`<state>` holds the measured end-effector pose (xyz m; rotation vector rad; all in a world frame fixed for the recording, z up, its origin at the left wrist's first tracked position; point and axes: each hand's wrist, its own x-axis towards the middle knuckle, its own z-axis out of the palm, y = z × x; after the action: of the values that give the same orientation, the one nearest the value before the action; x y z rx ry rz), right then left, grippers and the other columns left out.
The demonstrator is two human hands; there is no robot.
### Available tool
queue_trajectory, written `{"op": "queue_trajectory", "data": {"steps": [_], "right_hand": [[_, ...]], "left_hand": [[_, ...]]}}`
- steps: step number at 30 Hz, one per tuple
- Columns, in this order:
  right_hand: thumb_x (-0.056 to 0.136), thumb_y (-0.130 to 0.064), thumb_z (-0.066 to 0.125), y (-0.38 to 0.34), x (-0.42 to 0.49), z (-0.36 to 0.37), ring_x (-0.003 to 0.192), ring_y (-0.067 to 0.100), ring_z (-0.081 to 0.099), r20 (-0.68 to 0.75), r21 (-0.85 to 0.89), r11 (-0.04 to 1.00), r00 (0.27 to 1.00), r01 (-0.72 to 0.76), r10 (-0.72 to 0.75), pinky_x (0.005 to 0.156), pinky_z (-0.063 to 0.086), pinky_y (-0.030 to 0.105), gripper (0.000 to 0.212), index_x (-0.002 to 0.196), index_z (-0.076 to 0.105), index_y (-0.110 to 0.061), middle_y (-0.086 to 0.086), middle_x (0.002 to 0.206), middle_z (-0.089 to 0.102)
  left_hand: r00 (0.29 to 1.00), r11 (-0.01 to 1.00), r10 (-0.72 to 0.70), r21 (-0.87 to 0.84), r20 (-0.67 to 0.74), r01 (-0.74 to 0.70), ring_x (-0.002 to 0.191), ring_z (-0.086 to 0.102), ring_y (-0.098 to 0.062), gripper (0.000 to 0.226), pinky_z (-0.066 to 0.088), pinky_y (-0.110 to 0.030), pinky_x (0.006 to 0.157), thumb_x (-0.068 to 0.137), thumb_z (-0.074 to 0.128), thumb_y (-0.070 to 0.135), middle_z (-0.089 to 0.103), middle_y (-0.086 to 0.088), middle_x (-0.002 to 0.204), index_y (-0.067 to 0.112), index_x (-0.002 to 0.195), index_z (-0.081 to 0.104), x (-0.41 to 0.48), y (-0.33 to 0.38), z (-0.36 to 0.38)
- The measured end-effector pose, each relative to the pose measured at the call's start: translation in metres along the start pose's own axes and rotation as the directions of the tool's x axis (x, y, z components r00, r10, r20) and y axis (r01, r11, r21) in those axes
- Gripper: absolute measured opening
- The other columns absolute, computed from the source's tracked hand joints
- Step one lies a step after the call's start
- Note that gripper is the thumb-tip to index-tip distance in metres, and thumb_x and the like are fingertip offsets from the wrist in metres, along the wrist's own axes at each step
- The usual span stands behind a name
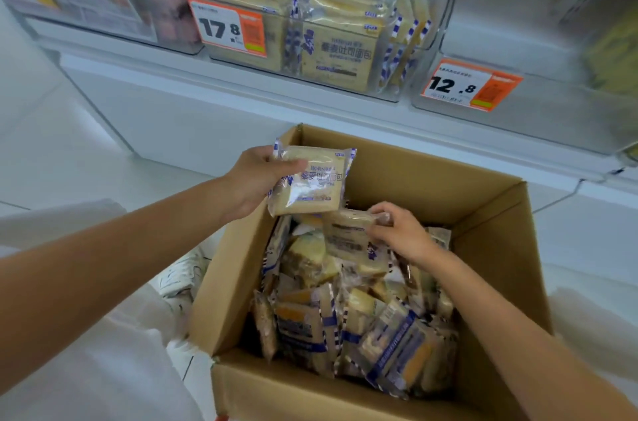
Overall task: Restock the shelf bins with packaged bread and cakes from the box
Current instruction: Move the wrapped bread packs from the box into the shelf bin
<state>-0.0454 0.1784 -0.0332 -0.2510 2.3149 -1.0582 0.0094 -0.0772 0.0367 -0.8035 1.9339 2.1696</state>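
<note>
Box (490,213) stands open on the floor under the shelf, with a pile of loose bread packets (345,317) filling it. We note the left hand (253,180) raised over the box's far left corner, its fingers (293,165) curled round one bread packet (312,184), held flat with the label up. The right hand (402,232) is down in the box, pinching the far edge of a second packet (347,237), which tilts up off the pile.

We judge this to be the gathering step, with packets collected before shelving. Matching stock sits in the clear bin (331,65) above, beside the 17.8 price tag (229,27), and it looks fairly full. The next move, as we read it, is to free the second packet, carry both up, and slot them into the bin without crushing the soft slices.
</note>
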Motion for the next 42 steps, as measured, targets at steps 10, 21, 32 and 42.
{"op": "queue_trajectory", "data": {"steps": [10,21,32,42], "right_hand": [[0.088,-0.026,0.070,-0.058,-0.043,-0.074,0.093,0.015,0.064,-0.085,-0.147,0.923,0.925,0.356,-0.370,0.084,0.050,0.040,0.025,0.113,0.069,-0.020,-0.001,0.102,0.069],[0.085,-0.045,0.070,-0.051,-0.020,-0.040,0.107,0.003,0.062,-0.259,0.165,0.967,0.954,0.196,-0.149,0.081,0.051,0.019,0.050,0.128,0.055,-0.024,-0.012,0.118,0.063],[0.087,-0.035,0.068,-0.077,-0.010,-0.067,0.148,0.013,0.012,-0.048,-0.156,0.869,0.875,0.469,-0.481,0.119,0.019,0.050,0.069,0.144,0.032,-0.045,-0.009,0.158,0.020],[0.077,-0.035,0.079,-0.098,-0.024,-0.036,0.112,0.012,0.064,-0.026,0.451,0.886,0.994,0.108,-0.108,0.109,0.042,0.042,0.057,0.128,0.056,-0.023,-0.004,0.120,0.069]], "left_hand": [[0.910,0.913,0.069,0.343,0.409,-0.223,0.098,0.069,-0.010,0.040,0.056,-0.027,0.085,0.083,0.077,0.025,0.072,0.004,0.105,0.028,0.119,0.058,-0.009,0.005,0.075],[0.954,0.998,-0.023,0.056,0.299,0.007,0.106,0.069,-0.022,0.046,0.054,-0.050,0.093,0.087,0.064,0.042,0.071,-0.005,0.116,0.021,0.128,0.056,0.005,0.009,0.077],[0.832,0.993,-0.120,0.050,0.541,0.110,0.097,0.071,-0.021,0.047,0.056,-0.036,0.082,0.085,0.062,0.042,0.073,-0.004,0.109,0.015,0.123,0.061,-0.005,0.044,0.041],[0.939,0.999,0.052,-0.009,0.340,-0.052,0.085,0.067,-0.022,0.024,0.056,-0.027,0.071,0.093,0.060,0.013,0.066,-0.016,0.106,0.002,0.114,0.059,-0.007,0.056,0.019]]}}
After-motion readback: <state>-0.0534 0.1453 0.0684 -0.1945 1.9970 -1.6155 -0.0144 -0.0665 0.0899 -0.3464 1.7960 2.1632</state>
